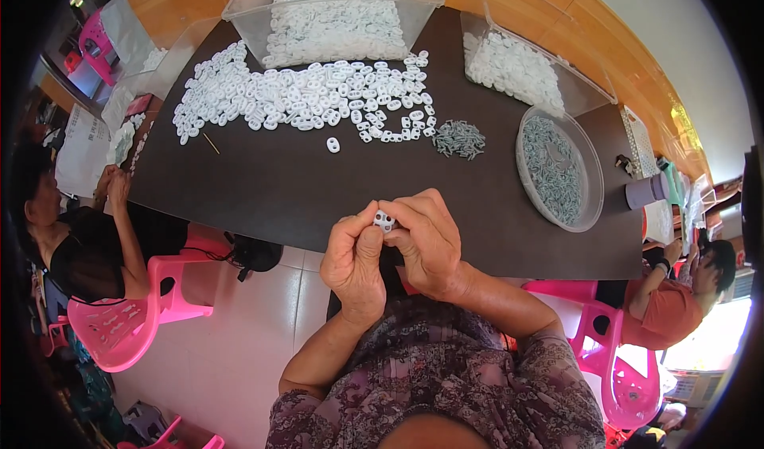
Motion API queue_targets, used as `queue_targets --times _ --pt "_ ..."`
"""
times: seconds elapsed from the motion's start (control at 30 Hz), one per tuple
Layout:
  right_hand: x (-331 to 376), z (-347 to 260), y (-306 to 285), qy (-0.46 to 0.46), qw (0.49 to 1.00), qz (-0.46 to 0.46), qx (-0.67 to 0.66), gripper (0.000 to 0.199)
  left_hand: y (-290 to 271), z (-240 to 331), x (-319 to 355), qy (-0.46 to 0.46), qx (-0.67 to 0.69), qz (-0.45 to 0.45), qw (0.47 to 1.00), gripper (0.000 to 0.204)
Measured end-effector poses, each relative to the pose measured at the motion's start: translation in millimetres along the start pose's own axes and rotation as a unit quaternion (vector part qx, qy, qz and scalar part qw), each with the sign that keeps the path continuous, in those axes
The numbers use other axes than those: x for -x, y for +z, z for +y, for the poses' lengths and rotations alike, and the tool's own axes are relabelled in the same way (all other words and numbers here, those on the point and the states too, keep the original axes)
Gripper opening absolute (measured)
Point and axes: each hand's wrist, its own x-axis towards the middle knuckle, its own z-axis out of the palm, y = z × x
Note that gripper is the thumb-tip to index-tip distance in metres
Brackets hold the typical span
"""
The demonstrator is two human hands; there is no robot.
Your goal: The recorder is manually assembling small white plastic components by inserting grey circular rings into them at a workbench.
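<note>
While the left hand (356, 268) and right hand (427, 244), fingers nearly closed, pinch one white piece (383, 221), keep pressure light and even.

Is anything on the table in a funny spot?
One white piece sits alone on the dark table, apart from the big spread of white pieces, so it looks a bit like a stray. Nothing looks clearly broken.

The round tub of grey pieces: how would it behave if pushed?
The tub looks broad and shallow, so it would probably slide rather than tip. Being clear and plastic-looking, it may flex slightly. The loose grey pieces inside could shift or spill if tilted.
</note>
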Motion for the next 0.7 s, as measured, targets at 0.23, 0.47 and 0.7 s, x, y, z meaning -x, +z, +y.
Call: queue_targets --times 0.23,0.47,0.7 --pt "0.2 -0.9 3.5 -0.011 1.0 0.005 0.01 0.035 -1.1 -8.3 3.7 0.015 -0.005 0.021 1.0 0.02" --pt "2.3 1.0 5.5 -0.001 1.0 0.011 0.004 0.029 -0.1 -9.7 2.4 0.015 -0.013 0.033 0.999 0.018" --pt "2.1 -2.6 3.5 0.058 0.998 -0.001 -0.038 0.03 1.2 -2.9 2.5 -0.034 0.051 0.03 0.998 0.017"
